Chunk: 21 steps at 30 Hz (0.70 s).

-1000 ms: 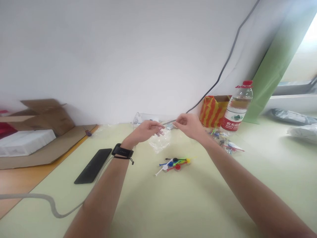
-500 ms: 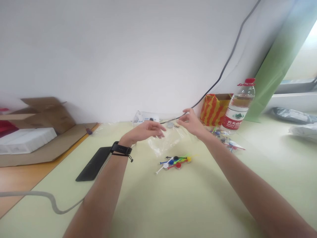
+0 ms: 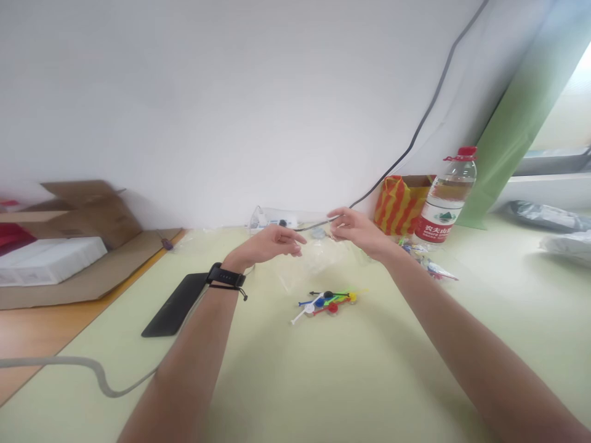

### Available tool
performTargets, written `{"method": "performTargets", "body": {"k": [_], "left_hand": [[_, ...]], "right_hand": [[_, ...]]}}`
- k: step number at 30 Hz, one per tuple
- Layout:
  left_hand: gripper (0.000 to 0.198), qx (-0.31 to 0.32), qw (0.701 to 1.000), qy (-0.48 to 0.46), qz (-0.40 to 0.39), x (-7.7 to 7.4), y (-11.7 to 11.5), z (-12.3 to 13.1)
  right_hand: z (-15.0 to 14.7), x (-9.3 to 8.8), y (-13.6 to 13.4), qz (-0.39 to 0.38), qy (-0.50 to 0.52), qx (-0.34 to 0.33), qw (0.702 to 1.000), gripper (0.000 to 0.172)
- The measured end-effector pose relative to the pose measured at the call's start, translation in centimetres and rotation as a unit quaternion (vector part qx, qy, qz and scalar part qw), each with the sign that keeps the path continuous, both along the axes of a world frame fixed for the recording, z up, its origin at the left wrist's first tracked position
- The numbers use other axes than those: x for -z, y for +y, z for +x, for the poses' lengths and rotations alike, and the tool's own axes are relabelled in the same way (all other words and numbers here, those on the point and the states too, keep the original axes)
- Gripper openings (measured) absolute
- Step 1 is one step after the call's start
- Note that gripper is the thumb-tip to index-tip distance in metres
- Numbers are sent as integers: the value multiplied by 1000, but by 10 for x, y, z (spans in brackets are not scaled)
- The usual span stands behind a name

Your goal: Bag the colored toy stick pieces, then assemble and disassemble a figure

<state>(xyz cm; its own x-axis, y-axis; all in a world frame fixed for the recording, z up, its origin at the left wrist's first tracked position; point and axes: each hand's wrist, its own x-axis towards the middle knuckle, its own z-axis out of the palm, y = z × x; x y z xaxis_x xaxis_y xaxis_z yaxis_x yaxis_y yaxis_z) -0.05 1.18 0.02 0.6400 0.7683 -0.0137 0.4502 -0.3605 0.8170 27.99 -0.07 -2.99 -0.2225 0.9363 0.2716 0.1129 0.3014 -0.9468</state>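
Observation:
A clear plastic bag (image 3: pixel 295 269) spans the space between my two hands, its thin edges hard to make out. My left hand (image 3: pixel 276 243), with a black watch (image 3: pixel 226 277) on the wrist, has its fingers bent and closed on the bag's left side. My right hand (image 3: pixel 357 231) is curled at the bag's right side, thumb and fingertips drawn together on the film. Just below, on the table, lies a small pile of coloured plastic spinner arrows (image 3: pixel 325 303) in black, blue, white, green, red and yellow.
A black phone-like slab (image 3: pixel 175 306) lies left of my forearm, near a grey cable (image 3: pixel 99 375). Cardboard (image 3: pixel 92 209) and a white box (image 3: pixel 53 261) are far left. A water bottle (image 3: pixel 446 200), a striped bag (image 3: pixel 399 206) and bagged small parts (image 3: pixel 429 264) stand at right.
My right hand has lowered slightly and its fingers have drawn closer together. The plastic bag between the hands has shifted shape. My left hand has barely moved; the arrows lie as before.

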Motion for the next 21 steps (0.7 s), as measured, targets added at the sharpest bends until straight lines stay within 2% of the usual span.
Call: {"method": "performTargets", "body": {"k": [2, 3, 5, 8, 11, 13, 16, 21], "left_hand": [[41, 16, 1000, 5, -14, 0, 1, -2], [41, 22, 1000, 6, -19, 0, 1, -2], [40, 26, 1000, -3, -17, 1, 1, -2], [37, 3, 1000, -16, 6, 2, 2, -1], [37, -5, 1000, -28, 12, 1, 0, 1], [37, 14, 999, -39, 2, 0, -2, 2], [37, 45, 998, -45, -19, -3, -5, 3], [40, 83, 995, -42, -41, -4, -9, 4]], "right_hand": [[0, 0, 0, -13, 9, -30, 999, 36], [-1, 0, -1, 2, -6, -22, 1000, 35], [-4, 0, -1, 88, -68, 49, 993, 28], [-11, -2, -3, 245, -180, 157, 939, 16], [-17, -4, -9, 298, -253, 154, 908, 12], [-20, -6, -13, 287, -267, 134, 910, 19], [-24, -9, -16, 235, -244, 115, 934, 25], [-24, -9, -17, 81, -158, 66, 982, 31]]}}
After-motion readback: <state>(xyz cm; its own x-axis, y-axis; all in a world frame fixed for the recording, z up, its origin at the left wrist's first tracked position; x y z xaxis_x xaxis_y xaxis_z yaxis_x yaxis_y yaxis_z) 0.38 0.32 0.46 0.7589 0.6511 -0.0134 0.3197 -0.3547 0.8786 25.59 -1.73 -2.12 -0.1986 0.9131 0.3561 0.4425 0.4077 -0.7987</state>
